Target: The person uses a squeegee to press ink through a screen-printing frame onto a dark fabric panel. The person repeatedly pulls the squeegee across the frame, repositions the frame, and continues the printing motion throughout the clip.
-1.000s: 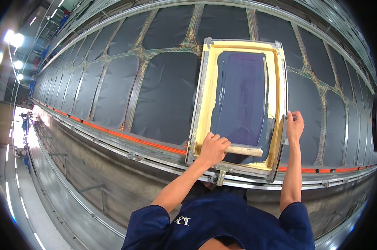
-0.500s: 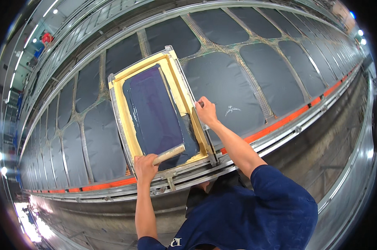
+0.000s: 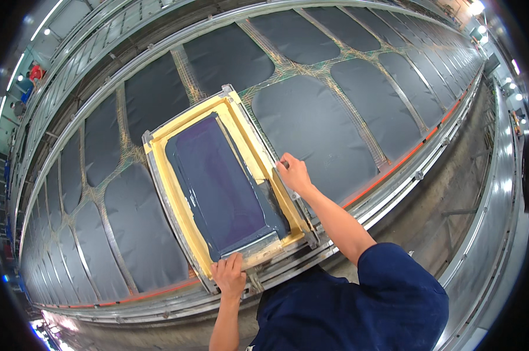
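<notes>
A screen-printing frame (image 3: 189, 253), lined with yellow tape, lies on the long table. Dark blue ink covers its mesh (image 3: 218, 175). My left hand (image 3: 229, 278) grips the left end of a wood-handled squeegee (image 3: 261, 251), which lies across the near end of the mesh. Its blade edge is against the inked area, and my fingers curl over the handle. On the frame's right side rail, my right hand (image 3: 295, 174) is closed around a small dark part at the edge, mostly hidden by the fingers.
Rows of dark fabric panels (image 3: 311, 128) lie along the table, with patterned strips showing between them. A metal rail with an orange strip (image 3: 364, 196) runs along the near edge. A parallel metal table (image 3: 481, 234) stands at the right. Far left, a person in red (image 3: 36, 72) is visible.
The squeegee has tipped over and now lies flatter along the near end of the frame, my left hand moving with it. My right hand keeps its hold. The whole view has shifted.
</notes>
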Tool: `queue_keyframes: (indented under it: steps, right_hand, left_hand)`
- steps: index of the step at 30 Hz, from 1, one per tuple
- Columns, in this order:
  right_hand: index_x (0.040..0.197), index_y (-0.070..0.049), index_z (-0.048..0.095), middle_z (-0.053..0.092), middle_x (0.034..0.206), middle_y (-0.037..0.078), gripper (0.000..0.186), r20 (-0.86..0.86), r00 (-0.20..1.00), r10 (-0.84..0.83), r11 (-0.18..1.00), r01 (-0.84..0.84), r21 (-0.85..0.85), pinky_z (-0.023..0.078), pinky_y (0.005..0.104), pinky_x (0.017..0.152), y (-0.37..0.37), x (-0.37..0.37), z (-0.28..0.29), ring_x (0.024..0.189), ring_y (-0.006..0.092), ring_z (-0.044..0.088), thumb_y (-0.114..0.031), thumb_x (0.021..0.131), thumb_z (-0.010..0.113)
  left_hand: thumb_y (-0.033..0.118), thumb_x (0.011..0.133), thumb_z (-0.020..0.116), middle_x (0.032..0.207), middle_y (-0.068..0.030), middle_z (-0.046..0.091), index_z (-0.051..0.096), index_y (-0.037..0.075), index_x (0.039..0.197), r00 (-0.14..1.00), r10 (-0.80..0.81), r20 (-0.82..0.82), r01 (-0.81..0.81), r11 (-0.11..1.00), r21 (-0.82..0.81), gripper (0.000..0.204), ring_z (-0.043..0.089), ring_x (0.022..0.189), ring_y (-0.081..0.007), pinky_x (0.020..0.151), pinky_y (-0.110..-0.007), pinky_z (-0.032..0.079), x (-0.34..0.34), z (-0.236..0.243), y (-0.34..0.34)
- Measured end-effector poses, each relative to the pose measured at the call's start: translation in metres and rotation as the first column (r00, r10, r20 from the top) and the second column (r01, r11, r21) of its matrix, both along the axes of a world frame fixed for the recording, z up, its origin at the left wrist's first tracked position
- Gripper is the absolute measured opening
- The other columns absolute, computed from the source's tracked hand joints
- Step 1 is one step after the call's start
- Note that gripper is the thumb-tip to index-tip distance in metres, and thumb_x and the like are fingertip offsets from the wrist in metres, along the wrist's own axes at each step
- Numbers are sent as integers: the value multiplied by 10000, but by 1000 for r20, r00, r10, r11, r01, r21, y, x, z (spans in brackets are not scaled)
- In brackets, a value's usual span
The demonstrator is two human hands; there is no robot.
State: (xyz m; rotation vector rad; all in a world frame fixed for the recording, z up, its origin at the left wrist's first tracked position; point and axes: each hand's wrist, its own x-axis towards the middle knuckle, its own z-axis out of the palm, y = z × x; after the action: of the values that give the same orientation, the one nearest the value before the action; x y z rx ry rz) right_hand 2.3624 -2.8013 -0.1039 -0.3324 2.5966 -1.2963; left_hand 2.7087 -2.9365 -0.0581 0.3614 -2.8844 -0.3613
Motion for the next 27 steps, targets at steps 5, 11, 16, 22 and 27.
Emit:
queue_keyframes:
  steps: [5,11,16,22,27]
  right_hand:
    - [969,-107,702,707,806,158,241,32,977,213,899,-208,386,539,521,721,1,-21,26,836,403,695,-341,915,723]
    - [1159,-94,719,692,1053,184,382,-275,822,499,867,-467,175,517,483,901,-84,-87,49,1010,382,648,-396,924,726]
    - [1294,-97,679,694,1217,172,601,-350,553,756,644,-725,244,471,485,1044,-204,-155,68,1162,391,622,-477,844,798]
    - [1078,-87,765,752,964,154,462,-145,419,897,417,-687,595,507,481,947,-312,-195,59,999,354,701,-422,766,833]
    - [984,-47,765,754,941,159,426,-156,421,894,426,-686,590,574,474,840,-322,-203,39,935,387,723,-386,740,850]
  left_hand:
    - [23,581,724,1139,1,732,741,103,1096,1000,-28,3,28,998,-63,522,601,857,-243,843,-421,411,-88,-13,-91]
    - [10,635,747,1115,16,742,742,130,1088,996,-5,-92,-10,986,-166,469,636,902,-241,888,-431,430,-223,-40,-231]
    - [196,718,849,905,-38,756,773,125,916,999,-18,-34,19,999,32,224,681,848,-290,860,-429,447,-317,-10,-294]
    - [346,682,909,805,-162,734,798,105,1015,962,74,262,-90,995,49,426,722,842,-359,766,-459,547,-369,12,-350]
    - [364,656,928,827,-135,750,799,132,1098,955,102,277,-144,980,137,516,735,838,-341,780,-440,553,-375,4,-353]
